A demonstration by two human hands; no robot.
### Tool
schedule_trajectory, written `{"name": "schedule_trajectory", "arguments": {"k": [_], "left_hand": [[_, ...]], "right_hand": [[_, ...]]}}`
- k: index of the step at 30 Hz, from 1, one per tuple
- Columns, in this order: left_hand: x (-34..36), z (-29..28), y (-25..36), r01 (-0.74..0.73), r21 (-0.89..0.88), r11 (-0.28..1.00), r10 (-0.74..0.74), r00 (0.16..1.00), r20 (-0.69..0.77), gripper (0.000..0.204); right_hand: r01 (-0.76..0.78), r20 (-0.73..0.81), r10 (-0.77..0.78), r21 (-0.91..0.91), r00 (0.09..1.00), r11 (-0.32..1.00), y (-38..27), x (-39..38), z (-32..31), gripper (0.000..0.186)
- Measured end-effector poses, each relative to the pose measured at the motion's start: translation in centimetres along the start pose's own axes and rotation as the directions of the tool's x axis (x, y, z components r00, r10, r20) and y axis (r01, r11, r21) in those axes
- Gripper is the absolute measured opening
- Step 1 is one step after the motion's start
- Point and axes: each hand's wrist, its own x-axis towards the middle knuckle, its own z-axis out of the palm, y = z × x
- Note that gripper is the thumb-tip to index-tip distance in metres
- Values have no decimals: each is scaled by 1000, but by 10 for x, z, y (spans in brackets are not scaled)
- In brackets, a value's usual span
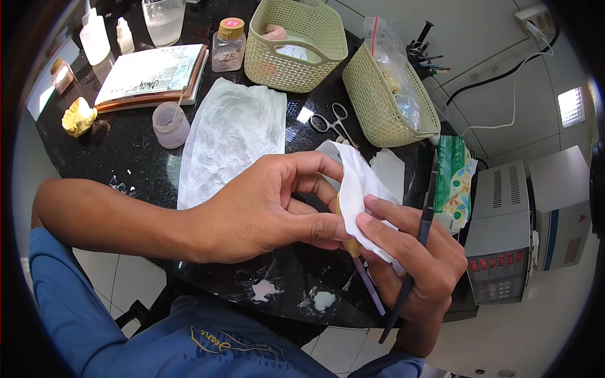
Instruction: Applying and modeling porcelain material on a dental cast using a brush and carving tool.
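Observation:
My left hand (277, 214) is closed on a yellow object (351, 247), mostly hidden, that lies against a folded white tissue (362, 173). My right hand (422, 258) presses the tissue with its fingers and also holds a long black-handled brush (409, 283) that slants down past the table edge. A thin purple handle (368, 286) points down from beneath the tissue; I cannot make out which hand holds it. Behind my hands lie a crumpled white sheet (230, 126) and metal scissor-like forceps (334, 120).
Two woven baskets (277, 75) stand at the back, with a notebook (148, 75), jars (170, 129), bottles (94, 38) and a yellow dental cast (79, 120) to the left. A green tissue pack (450, 176) and a grey machine (498, 214) are on the right. Pale spills (265, 290) mark the black table (208, 283).

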Motion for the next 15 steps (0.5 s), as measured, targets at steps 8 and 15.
{"name": "schedule_trajectory", "arguments": {"k": [8, 15], "left_hand": [[-2, 3, 5, 8, 47, 999, -8, 1000, -21, 52], [-3, 10, 10, 35, -25, 999, -34, 999, 12, 55]], "right_hand": [[-226, -292, 201, -54, 935, 973, 7, 2, -11, 16], [-645, -386, 570, -94, 725, 758, 50, -7, -36, 35]]}}
